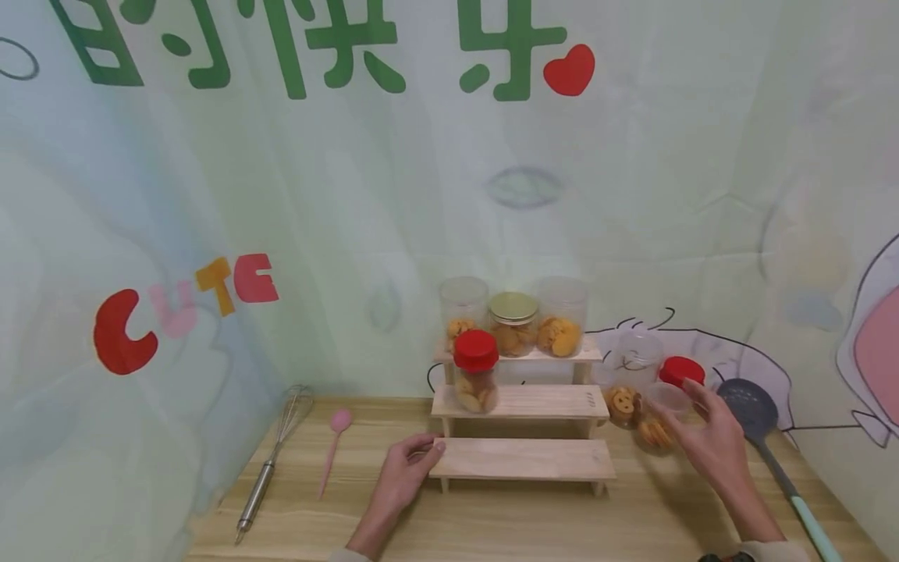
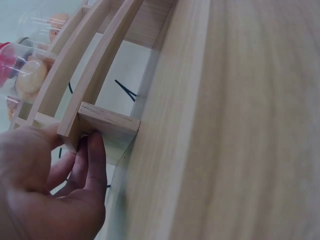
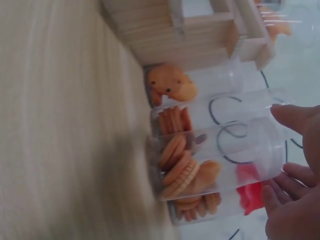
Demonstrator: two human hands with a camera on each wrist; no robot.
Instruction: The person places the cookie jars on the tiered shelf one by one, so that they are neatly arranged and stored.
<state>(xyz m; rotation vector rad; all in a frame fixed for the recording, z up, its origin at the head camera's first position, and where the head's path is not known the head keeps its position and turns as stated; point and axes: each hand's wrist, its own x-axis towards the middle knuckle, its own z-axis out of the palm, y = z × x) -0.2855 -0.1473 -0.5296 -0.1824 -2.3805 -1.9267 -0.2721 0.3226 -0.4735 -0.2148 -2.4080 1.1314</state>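
Observation:
My left hand (image 1: 406,471) grips the left end of the lowest step of a three-step wooden shelf (image 1: 523,458), the thumb over the board and fingers curled beneath it, as the left wrist view shows. To the right of the shelf, my right hand (image 1: 715,437) is spread around the top of a clear jar of cookies (image 1: 655,433). Thumb and fingers stand apart at its rim in the right wrist view. Behind this jar are a red-lidded jar (image 1: 681,370) and a jar holding a smiley-faced cookie (image 1: 623,406).
On the top step stand two clear cookie jars and a gold-lidded jar (image 1: 513,324). A red-lidded jar (image 1: 476,371) is on the middle step. A whisk (image 1: 270,464) and pink spoon (image 1: 335,449) lie left; a slotted spatula (image 1: 758,421) lies right. A printed curtain hangs behind.

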